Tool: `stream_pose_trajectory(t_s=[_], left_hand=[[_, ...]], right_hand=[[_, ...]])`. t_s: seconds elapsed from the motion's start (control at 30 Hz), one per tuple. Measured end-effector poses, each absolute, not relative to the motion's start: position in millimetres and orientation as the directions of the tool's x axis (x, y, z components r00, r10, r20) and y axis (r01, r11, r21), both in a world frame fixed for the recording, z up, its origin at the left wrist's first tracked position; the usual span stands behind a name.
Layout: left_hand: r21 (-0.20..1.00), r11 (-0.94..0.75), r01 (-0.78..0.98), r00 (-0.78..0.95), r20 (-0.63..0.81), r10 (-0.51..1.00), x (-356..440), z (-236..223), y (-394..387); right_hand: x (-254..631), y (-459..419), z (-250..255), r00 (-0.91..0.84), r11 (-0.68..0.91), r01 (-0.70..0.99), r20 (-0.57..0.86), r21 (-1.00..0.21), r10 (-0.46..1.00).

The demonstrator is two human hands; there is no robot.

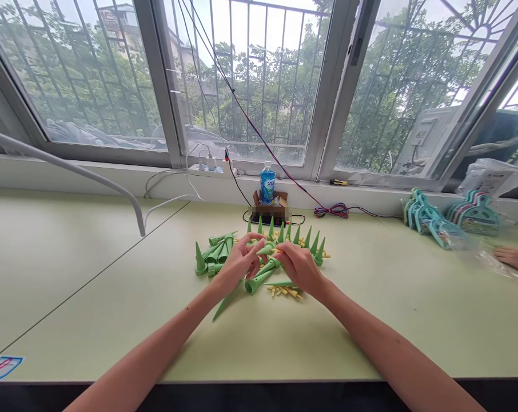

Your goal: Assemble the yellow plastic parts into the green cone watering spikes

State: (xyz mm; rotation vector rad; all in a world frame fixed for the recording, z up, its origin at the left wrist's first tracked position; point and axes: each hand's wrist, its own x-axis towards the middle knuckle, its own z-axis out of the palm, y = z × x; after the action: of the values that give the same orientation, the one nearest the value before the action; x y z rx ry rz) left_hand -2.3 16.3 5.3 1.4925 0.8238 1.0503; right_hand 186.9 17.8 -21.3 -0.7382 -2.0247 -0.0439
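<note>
My left hand (pixel 240 260) is closed round a green plastic spike (pixel 265 250) over the middle of the pile. My right hand (pixel 301 265) pinches a small yellow plastic piece (pixel 275 250) against that spike's end; the fingers partly hide where they meet. Behind both hands, a row of green cones (pixel 282 232) stands point up. Hollow green tubes (pixel 220 252) lie heaped left of my left hand. Below my hands lie a flared green tube (pixel 252 284), a loose green spike (pixel 225 307) and several small yellow pieces (pixel 285 292).
A blue-labelled bottle (pixel 267 184) stands in a cardboard box (pixel 271 213) by the window. Coiled red-and-blue cable (pixel 333 211) lies to its right. Teal plastic items (pixel 426 214) in bags sit farther right, near another person's hand (pixel 514 258). A white curved tube (pixel 132 200) crosses the left side.
</note>
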Motion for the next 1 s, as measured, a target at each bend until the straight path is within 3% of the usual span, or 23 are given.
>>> stream_pose_trajectory(t_s=[0.23,0.53,0.77,1.0], left_hand=[[0.977,-0.206,-0.047,0.372,0.208,0.905,-3.2,7.3,13.1],[0.939,-0.340,-0.038,0.435,0.322,0.841,-0.9,-2.0,14.6],[0.935,-0.354,0.032,0.388,0.315,0.866,1.7,-2.5,14.5],[0.947,-0.316,-0.052,0.339,0.314,0.887,2.3,-2.0,17.5]], right_hand=[[187.3,20.5,-24.0,-0.335,0.811,0.496,0.794,-0.309,0.507],[184.9,19.3,-25.6,-0.260,0.696,0.537,0.691,-0.477,0.674],[183.3,18.8,-24.9,-0.217,0.676,0.566,0.705,-0.472,0.675],[185.2,18.4,-22.8,-0.166,0.697,0.569,0.768,-0.438,0.618]])
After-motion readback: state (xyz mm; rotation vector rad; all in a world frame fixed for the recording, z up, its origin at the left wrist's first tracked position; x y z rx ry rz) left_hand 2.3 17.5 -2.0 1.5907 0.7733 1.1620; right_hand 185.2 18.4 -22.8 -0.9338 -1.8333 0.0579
